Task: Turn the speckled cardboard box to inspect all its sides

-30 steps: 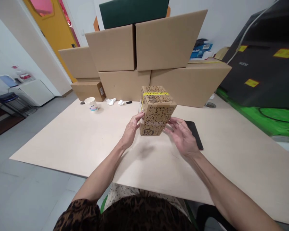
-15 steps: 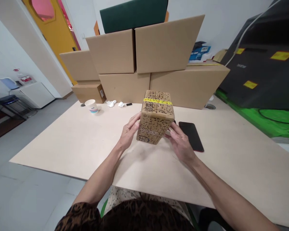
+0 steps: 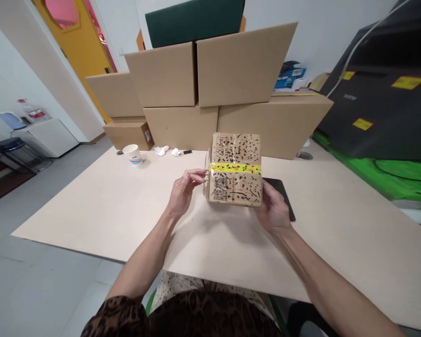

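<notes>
A small cardboard box (image 3: 235, 187) is held tilted above the table, one face toward me. It has dark printed specks, symbols, clear wrapping and a yellow tape strip (image 3: 235, 168) across it. My right hand (image 3: 275, 208) grips the box at its lower right, with some fingers hidden behind or beneath it. At the box's left edge is my left hand (image 3: 184, 192), its fingers loosely stretched and the tips at the wrapping beside the tape. That hand is not wrapped round the box. Partly behind my right hand lies a flat black tablet-like device (image 3: 284, 199).
Large cardboard boxes (image 3: 245, 65) are stacked along the table's back, topped by a dark green box (image 3: 196, 23). A paper cup (image 3: 132, 154), crumpled tissues (image 3: 161, 150) and a small black object (image 3: 187, 152) stand before them. A black-covered bulk (image 3: 379, 93) is at right.
The box has turned, so its taped face now looks toward me and spans wider to the right. My left fingers have loosened at its left side; my right hand has shifted with it.
</notes>
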### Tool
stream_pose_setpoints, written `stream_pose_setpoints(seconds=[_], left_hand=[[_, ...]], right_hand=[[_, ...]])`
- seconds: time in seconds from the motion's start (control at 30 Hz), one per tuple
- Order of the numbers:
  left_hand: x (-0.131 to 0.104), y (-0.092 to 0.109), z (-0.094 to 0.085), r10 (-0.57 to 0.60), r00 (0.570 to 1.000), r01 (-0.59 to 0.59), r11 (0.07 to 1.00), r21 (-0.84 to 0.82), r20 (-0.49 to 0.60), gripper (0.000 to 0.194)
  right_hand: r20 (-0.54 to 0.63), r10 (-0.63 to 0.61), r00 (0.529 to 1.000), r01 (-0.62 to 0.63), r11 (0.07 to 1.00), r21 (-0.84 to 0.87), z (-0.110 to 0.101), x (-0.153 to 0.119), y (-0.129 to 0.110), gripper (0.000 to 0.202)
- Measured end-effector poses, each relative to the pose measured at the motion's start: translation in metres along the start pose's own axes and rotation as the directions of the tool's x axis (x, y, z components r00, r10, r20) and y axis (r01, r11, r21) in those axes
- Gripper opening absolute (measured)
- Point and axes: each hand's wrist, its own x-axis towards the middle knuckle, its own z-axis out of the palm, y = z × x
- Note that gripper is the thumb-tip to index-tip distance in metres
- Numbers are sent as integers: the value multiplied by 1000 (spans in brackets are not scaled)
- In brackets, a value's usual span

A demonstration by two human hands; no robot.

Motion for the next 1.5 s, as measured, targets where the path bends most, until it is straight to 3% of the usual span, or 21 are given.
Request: stream_pose_setpoints(seconds=[0.23, 0.33, 0.57, 0.67, 0.8, 0.9, 1.0, 1.2, 1.27, 1.33, 1.43, 1.5], left_hand=[[-1, -7, -8, 41, 981, -49, 998, 38, 189, 72], [-2, -7, -10, 70, 977, -84, 995, 62, 200, 70], [2, -3, -7, 21, 999, -22, 1000, 21, 31, 57], [3, -4, -6, -113, 991, 121, 987, 108, -75, 56], [2, -12, -8, -321, 934, 349, 912, 213, -158, 52], [1, -16, -8, -367, 926, 377, 905, 197, -87, 56], [0, -14, -7, -327, 944, 315, 933, 177, 44, 60], [-8, -3, -2, -226, 947, 152, 941, 302, 228, 56], [-10, -6, 2, -233, 953, 163, 932, 323, 192, 63], [-11, -13, 6, -279, 959, 253, 925, 284, 55, 81], [-9, -23, 12, -412, 905, 421, 904, 76, -104, 102], [-5, -27, 11, -487, 870, 481, 873, -84, -74, 91]], right_hand=[[88, 34, 996, -34, 999, -8, 2, -4, -7, 46], [171, 32, 985, -30, 999, -15, 3, -2, -14, 43], [220, -9, 975, 23, 998, -62, 5, 2, -11, 17], [159, 72, 985, -59, 994, -87, 5, 2, -8, 15], [88, 228, 970, -219, 970, -105, 6, 2, -10, 31], [151, 281, 948, -269, 958, -95, 8, 1, -15, 43], [218, 300, 929, -292, 954, -70, 10, -1, -20, 53], [112, 337, 935, -341, 940, 21, 9, 0, -27, 52], [89, 373, 924, -377, 926, 34, 6, 3, -30, 47], [74, 384, 920, -388, 920, 52, 3, 8, -31, 43], [45, 364, 930, -366, 928, 72, -2, 15, -26, 44], [-12, 348, 937, -347, 937, 43, -7, 19, -19, 49]])
